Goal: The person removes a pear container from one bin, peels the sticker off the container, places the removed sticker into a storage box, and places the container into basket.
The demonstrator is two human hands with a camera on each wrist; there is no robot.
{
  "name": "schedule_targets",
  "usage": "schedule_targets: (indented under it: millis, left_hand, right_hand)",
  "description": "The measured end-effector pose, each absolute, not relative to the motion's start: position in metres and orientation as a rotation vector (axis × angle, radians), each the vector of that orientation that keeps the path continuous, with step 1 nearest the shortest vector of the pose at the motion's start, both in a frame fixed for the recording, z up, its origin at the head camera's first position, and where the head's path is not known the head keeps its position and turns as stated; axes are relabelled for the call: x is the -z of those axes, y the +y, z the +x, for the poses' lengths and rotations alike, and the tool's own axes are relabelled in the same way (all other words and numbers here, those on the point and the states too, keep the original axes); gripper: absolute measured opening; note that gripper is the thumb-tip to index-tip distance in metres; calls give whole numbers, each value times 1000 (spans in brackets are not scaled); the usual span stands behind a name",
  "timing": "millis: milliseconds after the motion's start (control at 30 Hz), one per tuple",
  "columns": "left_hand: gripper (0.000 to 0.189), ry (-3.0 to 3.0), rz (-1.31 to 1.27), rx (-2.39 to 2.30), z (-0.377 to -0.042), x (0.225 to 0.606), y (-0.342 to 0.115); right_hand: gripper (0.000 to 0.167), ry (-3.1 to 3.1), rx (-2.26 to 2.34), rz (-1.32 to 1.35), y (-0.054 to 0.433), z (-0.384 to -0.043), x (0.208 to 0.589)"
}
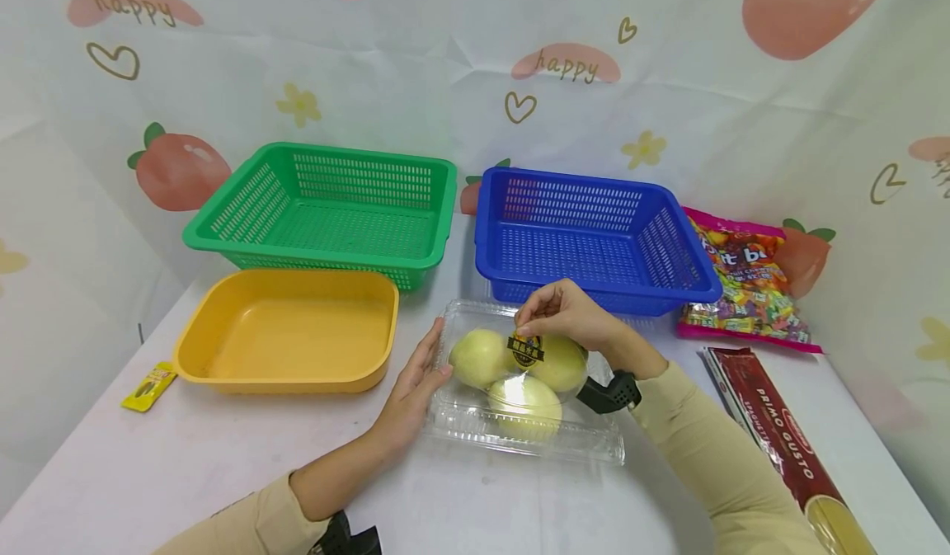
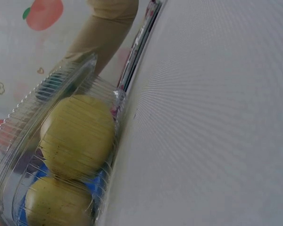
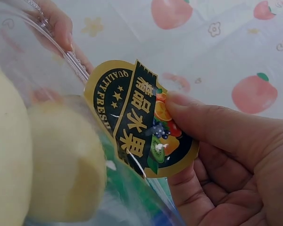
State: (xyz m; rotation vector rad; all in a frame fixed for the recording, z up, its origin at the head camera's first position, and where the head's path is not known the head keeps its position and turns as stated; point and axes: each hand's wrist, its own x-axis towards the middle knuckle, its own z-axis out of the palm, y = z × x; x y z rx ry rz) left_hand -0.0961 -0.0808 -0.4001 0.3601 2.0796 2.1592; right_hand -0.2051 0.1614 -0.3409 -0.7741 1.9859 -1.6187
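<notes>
From my end I have the clear box (image 1: 463,425) lying on the table (image 1: 482,510), centred between its left and right edges, with three pale yellow-green fruits (image 1: 525,402) inside. The left hand (image 1: 410,388) holds the box's left edge, thumb over the rim and fingers along the side. The right hand (image 1: 570,317) pinches a black-and-gold label (image 3: 125,115) between thumb and finger over the lid; the label's other side meets the plastic, though I cannot tell how much of it sticks.

To do this well, I would keep the left hand firm so the light box can't slide, hold the label only by its margin, keep it flat without a crease, and move it slowly so the thin plastic doesn't buckle or spring.

Through the right wrist camera I can read "QUALITY FRESH" beside three stars, and 精品水果 across the band, next to printed fruit. The dark red spaghetti pack (image 1: 779,423) by the table's right edge says "PRIMO GUSTO" and, less clearly, "SPAGHETTI". The candy bag (image 1: 750,279) at the back right corner has its name partly hidden by the blue basket (image 1: 656,295), so I won't guess it. The green basket (image 1: 319,256) and yellow tub (image 1: 282,380) show no lettering I can see; the small yellow packet (image 1: 150,386) near the left edge has print too small for me. The backdrop cloth (image 1: 416,68) repeats "happy".
</notes>
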Motion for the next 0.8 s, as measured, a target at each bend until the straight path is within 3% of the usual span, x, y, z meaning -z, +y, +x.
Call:
schedule_targets:
  millis: [800]
  left_hand:
    - [61,2092,372,-2151,-97,400,-81]
  right_hand:
    - [16,1995,1621,-757,160,-206,342]
